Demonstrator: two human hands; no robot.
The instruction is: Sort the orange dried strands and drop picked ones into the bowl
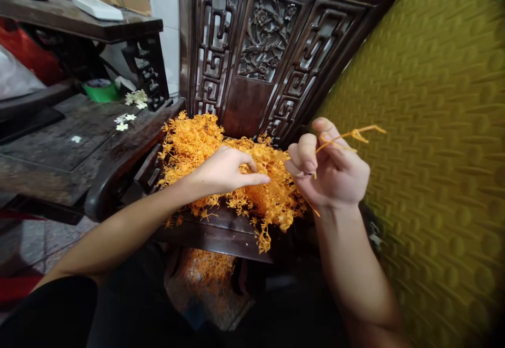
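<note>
Right hand [329, 171] pinched one orange sprig [352, 135] lifted clear; left hand [225, 170], fingers loosely spread, rested on the large orange pile [197, 142] on the dark wooden seat [221, 232], mostly unsorted.

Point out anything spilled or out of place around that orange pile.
The orange sprig pile overflows the dark wooden seat: strands hang over its front edge, and more orange bits lie below it. A few white flowers lie scattered on the side table. Nothing looks damaged.
</note>
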